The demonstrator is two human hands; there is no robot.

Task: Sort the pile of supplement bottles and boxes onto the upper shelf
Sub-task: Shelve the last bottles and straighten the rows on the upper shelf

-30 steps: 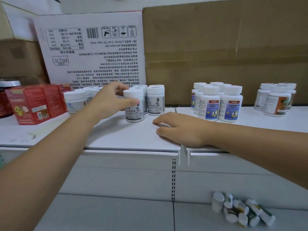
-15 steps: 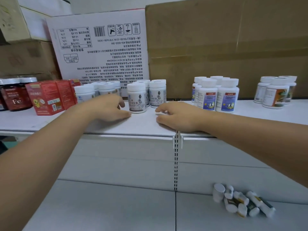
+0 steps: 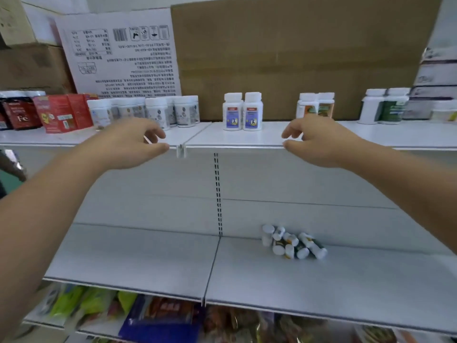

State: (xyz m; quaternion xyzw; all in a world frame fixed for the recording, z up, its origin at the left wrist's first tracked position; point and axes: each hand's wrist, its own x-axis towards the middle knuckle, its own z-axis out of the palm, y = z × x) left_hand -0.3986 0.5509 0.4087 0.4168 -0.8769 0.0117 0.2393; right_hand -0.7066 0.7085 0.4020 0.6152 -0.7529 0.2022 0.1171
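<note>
Fingers (image 3: pixel 158 134) on the left hand (image 3: pixel 128 144) are loosely curled with nothing in them, and the right hand (image 3: pixel 319 142) is the same, relaxed and empty. Setting is a white metal store rack. The upper shelf (image 3: pixel 408 134) has brown cardboard (image 3: pixel 296 58) and a white printed carton (image 3: pixel 121 53) propped behind it. Along it from the left there are dark jars (image 3: pixel 17 112), red boxes (image 3: pixel 59 113), a cluster of grey-label bottles (image 3: pixel 153 112), two blue-label bottles (image 3: pixel 242 112), orange-label bottles (image 3: pixel 316 105) and green-label bottles (image 3: pixel 385 106). What's left of the pile of small bottles (image 3: pixel 291 243) is lying on its side on the lower shelf (image 3: pixel 148 256), back against the rear panel, just right of the centre seam. That puts it well below both hands and nearer the right one. Under that, a bottom shelf shows colourful packets (image 3: pixel 160 315), pretty blurry. Both arms reach forward and up, with the hands level with the upper shelf's front edge and the thumbs right at the lip. Can't tell if they actually touch it. The left hand sits in front of the grey-label bottles and the right one in front of the orange-label ones.
</note>
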